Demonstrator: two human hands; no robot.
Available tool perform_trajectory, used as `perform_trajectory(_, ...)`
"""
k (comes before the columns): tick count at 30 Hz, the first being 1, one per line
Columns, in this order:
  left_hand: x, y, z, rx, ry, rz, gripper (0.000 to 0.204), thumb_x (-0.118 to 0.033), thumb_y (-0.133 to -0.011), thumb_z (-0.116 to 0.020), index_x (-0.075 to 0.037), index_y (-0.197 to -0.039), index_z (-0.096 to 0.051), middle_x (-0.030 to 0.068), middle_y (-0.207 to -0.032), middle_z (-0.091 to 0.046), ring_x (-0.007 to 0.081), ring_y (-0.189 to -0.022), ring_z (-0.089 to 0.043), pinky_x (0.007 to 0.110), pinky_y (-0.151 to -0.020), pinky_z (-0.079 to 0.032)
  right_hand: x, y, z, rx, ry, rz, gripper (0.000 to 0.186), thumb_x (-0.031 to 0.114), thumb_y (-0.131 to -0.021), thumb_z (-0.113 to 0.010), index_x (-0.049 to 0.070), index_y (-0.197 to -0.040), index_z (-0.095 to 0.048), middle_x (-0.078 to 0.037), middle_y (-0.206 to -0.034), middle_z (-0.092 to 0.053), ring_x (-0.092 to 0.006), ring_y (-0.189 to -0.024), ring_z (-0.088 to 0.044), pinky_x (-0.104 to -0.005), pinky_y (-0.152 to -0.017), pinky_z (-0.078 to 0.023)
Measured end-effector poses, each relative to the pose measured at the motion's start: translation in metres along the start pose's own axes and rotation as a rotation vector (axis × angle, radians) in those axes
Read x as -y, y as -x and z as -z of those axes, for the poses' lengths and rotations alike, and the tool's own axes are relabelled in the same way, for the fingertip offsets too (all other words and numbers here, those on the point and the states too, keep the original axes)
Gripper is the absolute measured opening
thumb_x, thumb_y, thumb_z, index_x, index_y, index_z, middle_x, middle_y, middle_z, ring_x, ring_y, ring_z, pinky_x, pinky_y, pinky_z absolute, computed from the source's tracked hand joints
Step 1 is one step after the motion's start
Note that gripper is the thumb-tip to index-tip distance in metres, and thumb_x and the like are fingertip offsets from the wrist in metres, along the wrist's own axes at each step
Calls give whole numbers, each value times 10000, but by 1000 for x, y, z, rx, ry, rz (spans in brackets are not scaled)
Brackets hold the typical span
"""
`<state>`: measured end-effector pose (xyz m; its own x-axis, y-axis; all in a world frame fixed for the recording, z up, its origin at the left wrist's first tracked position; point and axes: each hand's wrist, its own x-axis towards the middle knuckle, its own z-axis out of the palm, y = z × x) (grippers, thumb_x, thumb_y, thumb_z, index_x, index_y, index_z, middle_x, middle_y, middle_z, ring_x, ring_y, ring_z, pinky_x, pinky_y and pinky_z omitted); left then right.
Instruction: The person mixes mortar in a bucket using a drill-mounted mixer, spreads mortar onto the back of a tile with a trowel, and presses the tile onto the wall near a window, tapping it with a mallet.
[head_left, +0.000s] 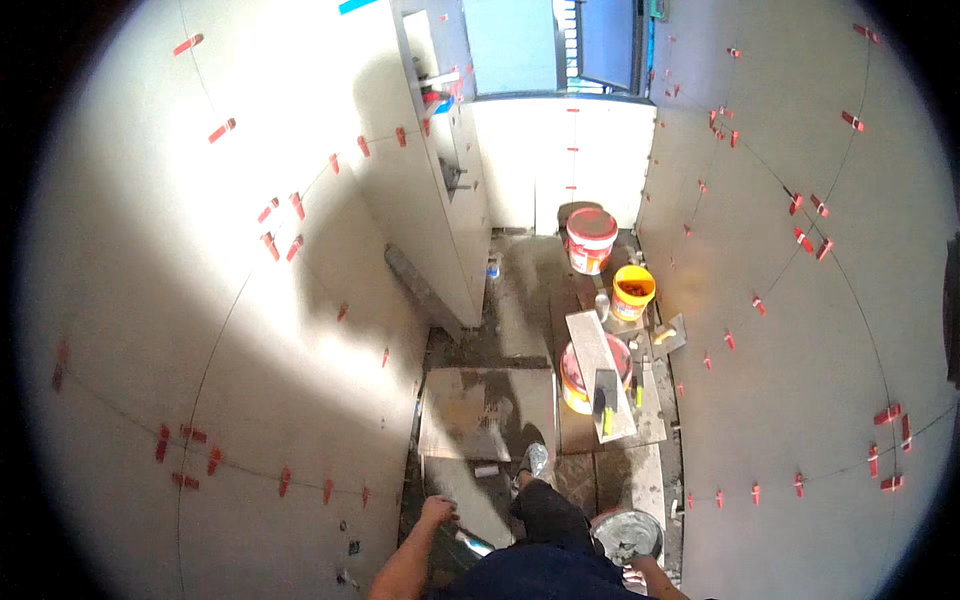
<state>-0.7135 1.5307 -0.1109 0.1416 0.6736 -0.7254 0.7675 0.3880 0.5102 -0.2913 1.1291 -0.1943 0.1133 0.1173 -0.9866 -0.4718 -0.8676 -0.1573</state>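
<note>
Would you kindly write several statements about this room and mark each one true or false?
1. The right hand is at the bucket of grey paste. True.
2. The red-lidded bucket stands nearer the window than the yellow bucket does. True.
3. The left hand is inside the yellow bucket. False: it is well apart from it.
4. A long flat strip lies across the top of another bucket. True.
5. The wall clips are blue. False: they are red.
</note>
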Motion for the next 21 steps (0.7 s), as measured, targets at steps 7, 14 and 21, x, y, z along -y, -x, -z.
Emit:
perform_trajectory(7, -240, -139, 50, 256, 271, -208, 253, -105, -821, -616, 66, -1006, -645, 152, -793, -681, 232, -698, -666, 326, -616, -543, 169, -71, -54, 71, -161, -2, 153, 157, -912, -537, 24, -924, -612, -92, -748, -615, -222, -574, -620, -354, -485, -508)
perform_trajectory(14, -342, -248, 123, 187, -65, -232, 432, -113, -755, -726, 59, -1134, -613, 171, -927, -683, 260, -785, -667, 389, -763, -535, 306, -60, -65, 39, -338, 226, 166, 199, -916, -563, 44, -967, -595, -93, -827, -617, -238, -643, -648, -348, -545, -534)
perform_trajectory(21, -303, -342, 152, 499, -937, -94, 251, -347, -768, -674, -101, -721, -668, 39, -637, -634, 204, -636, -639, 347, -654, -491, 393, 22, -61, -168, -307, 277, 237, 207, -856, -598, 56, -1039, -614, -95, -843, -625, -222, -710, -648, -391, -590, -529)
